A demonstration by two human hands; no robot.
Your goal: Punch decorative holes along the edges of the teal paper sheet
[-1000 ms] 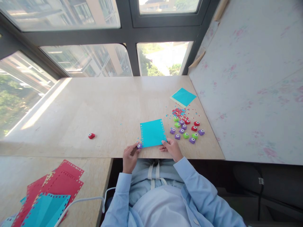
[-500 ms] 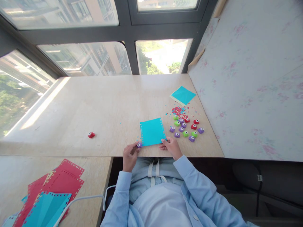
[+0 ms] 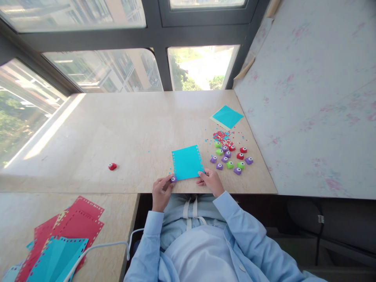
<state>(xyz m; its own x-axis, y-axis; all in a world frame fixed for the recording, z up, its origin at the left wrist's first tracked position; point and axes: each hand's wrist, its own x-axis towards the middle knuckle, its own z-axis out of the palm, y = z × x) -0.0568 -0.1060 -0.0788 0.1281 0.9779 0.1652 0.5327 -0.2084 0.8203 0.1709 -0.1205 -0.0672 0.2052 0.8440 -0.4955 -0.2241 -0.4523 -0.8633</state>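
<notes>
A blue sheet of paper (image 3: pixel 188 162) with punched holes along its left and right edges lies near the table's front edge. My left hand (image 3: pixel 161 190) pinches a small purple paper punch (image 3: pixel 173 179) at the sheet's lower left corner. At the lower right corner, my right hand (image 3: pixel 212 181) grips the paper between thumb and fingers. Tiny blue cut-outs lie beside the sheet's left edge. Several purple, green and red punches (image 3: pixel 230 165) stand to the right of my right hand.
A pile of red and blue confetti (image 3: pixel 222 136) lies behind the punches, with blue and pale paper squares (image 3: pixel 227 117) further back. One red punch (image 3: pixel 112 166) sits at left. Punched red sheets (image 3: pixel 85 223) and a white cable (image 3: pixel 108 245) rest on the lower left surface.
The sheet has shifted slightly to the left, and its lower left corner now meets the purple punch more closely. My right hand has moved left with the paper.
</notes>
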